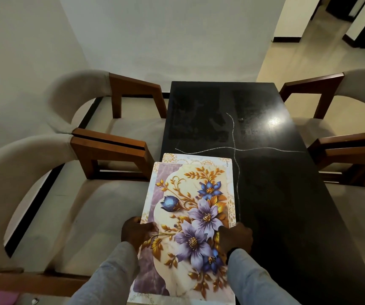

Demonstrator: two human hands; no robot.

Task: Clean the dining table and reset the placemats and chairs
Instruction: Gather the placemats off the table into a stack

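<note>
Four chairs (102, 208), two placemats (190, 216), one table (276, 194)

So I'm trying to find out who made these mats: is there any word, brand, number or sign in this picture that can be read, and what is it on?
One small vertical print at the far right corner of the lower placemat, the mat showing beneath the top placemat held by the left hand and right hand: too small and blurred to read with confidence.
No other text shows on the table or chairs.
</note>
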